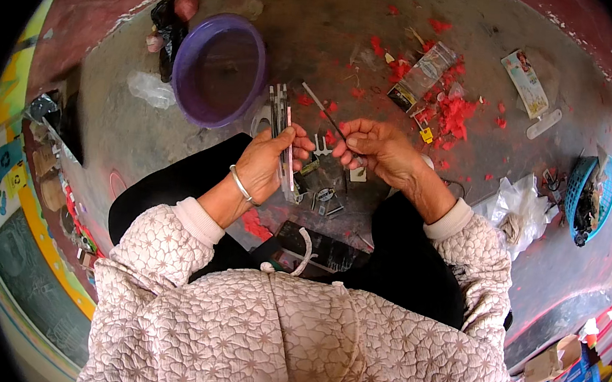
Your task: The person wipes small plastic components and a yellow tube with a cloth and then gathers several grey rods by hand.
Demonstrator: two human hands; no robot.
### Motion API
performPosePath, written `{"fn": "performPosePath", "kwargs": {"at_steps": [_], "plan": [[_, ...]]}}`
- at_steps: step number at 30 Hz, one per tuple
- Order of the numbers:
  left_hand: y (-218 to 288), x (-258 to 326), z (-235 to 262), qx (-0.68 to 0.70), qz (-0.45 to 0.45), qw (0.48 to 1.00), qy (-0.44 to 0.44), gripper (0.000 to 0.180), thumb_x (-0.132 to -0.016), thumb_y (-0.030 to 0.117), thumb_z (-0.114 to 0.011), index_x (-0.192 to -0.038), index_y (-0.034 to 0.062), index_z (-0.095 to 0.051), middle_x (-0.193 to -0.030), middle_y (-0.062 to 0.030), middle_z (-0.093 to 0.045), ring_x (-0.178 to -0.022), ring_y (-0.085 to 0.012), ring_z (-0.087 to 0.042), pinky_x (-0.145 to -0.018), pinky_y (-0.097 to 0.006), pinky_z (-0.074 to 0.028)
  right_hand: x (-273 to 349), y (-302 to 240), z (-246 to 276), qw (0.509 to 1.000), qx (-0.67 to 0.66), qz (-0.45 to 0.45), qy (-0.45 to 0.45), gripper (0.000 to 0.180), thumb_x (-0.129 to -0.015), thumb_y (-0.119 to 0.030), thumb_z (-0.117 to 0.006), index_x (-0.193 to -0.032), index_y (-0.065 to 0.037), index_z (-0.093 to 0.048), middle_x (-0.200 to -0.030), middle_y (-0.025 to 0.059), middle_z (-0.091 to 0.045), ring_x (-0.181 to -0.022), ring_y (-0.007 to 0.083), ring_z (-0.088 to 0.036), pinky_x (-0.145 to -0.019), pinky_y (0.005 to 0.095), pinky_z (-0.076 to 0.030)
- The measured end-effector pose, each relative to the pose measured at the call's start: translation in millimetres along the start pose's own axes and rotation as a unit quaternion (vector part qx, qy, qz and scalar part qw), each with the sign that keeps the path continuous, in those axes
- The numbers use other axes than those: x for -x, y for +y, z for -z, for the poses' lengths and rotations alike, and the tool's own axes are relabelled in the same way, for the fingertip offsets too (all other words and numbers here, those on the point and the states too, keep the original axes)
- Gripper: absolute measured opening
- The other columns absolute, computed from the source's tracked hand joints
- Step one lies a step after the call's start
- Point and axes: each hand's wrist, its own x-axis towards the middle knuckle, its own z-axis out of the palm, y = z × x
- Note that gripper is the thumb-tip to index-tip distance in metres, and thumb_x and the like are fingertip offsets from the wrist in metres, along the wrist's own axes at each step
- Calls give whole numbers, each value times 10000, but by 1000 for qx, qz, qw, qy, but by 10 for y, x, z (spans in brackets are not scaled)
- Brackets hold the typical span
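- Two bare hands work close together above a grey concrete floor (142, 131), seen from over the shoulders of a person in a quilted, flower-patterned jacket (291, 344).
- Left hand (268, 161), a silver bangle (242, 185) on its wrist, has its fingers wrapped shut around a bundle of long flat strips (280, 126), dark with one pale pink edge, held upright with the top end pointing away from the person.
- Right hand (380, 148) has its fingers pinched shut on a thin dark rod (322, 111), which slants up and to the left, its far tip just beside the upper part of the strips.
- Between and just below the two hands, small metal pieces (324, 196) lie on a dark cloth (174, 186) spread across the lap.
- Beyond the left hand stands a purple plastic basin (218, 68), with a crumpled clear bag (150, 89) beside it on the left.
- Beyond the right hand, red scraps (453, 113) lie scattered over the floor around a clear plastic packet (424, 76).
- Far right, a blue mesh basket (589, 196) sits near a white plastic bag (518, 211); a printed card packet (525, 81) lies well apart, toward the top.
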Motion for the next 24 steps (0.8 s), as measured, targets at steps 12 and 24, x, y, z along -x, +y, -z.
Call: {"fn": "performPosePath", "kwargs": {"at_steps": [12,24], "plan": [[45,90,-74,-98,36,992,-77,184,-913,186,-406,-941,20,-480,-942,-175,-575,-770,-191,-590,-647,-254,-492,156,-508,-512,705,692,157,-2,144,-715,-151,-527,-715,-26,-597,-657,177,-580,-701,352,-578,-605,428,-442],[562,359,71,117,-44,984,-125,284,-910,217,-434,-1057,-24,-465,-668,20,-364,-499,-34,-293,-404,-146,-255,-555,-976,-291,746,584,238,213,309,-664,-254,-644,-850,-13,-593,-722,126,-618,-670,210,-604,-612,347,-467]]}}
